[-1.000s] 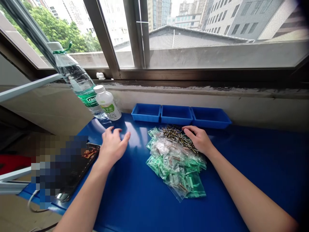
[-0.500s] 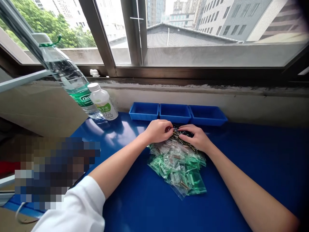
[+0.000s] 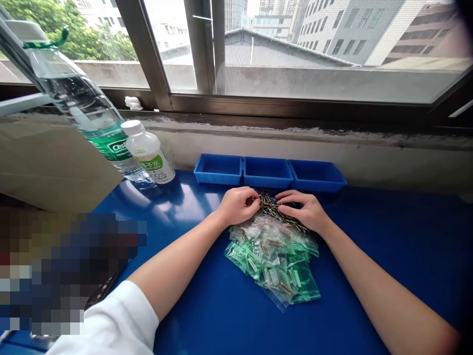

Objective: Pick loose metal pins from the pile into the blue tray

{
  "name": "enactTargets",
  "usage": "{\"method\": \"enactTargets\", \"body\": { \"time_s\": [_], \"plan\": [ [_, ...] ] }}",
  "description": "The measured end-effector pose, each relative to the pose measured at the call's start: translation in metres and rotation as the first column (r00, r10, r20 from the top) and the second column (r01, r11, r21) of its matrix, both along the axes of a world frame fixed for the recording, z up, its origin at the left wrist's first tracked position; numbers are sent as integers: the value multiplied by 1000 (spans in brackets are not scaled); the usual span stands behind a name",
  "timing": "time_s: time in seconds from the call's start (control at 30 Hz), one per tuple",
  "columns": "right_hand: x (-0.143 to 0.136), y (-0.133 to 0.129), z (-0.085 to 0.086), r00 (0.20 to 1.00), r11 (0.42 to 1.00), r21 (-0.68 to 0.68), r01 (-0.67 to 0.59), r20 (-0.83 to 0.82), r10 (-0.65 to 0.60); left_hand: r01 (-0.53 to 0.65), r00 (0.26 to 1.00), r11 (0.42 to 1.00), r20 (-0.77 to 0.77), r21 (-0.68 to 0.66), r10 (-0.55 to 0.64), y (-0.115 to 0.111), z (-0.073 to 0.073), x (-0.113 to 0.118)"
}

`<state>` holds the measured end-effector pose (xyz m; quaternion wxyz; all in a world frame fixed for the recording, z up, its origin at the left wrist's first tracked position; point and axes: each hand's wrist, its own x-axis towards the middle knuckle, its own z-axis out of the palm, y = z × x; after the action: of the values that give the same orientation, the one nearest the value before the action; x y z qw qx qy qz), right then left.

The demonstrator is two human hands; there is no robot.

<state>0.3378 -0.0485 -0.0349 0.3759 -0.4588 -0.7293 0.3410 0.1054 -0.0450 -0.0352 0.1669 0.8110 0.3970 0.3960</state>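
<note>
Two hands, left [image 3: 241, 205] and right [image 3: 305, 209], were held with fingers curved over the pile of screws [image 3: 271, 207], forearms angled inward; whether anything was pinched could not be told. Plastic packets [image 3: 275, 256] were heaped just below.

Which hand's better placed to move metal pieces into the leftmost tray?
Probably left: the left hand is at the metal pieces and nearer the leftmost tray; the right hand is on their right side.

One head camera looks forward and down over both hands [image 3: 273, 206].
</note>
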Motion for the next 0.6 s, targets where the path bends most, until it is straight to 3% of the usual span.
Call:
{"method": "enactTargets", "body": {
  "time_s": [0.2,0.33,0.43,0.6],
  "plan": [
    [4,2,9,989,995,-92,-26,-148,12,34,997,999,68,13,-35,2,-1,-1],
    [2,0,20,979,988,-148,43,-193,-71,30,997,1000,69,5,-31,1,9,0],
    [-3,-3,23,962,975,-210,68,-245,-120,58,998,998,13,24,-58,-5,21,6],
    [-15,-9,23,940,962,-274,-17,-331,-78,199,969,978,-166,71,-185,-13,31,14]
  ]
}}
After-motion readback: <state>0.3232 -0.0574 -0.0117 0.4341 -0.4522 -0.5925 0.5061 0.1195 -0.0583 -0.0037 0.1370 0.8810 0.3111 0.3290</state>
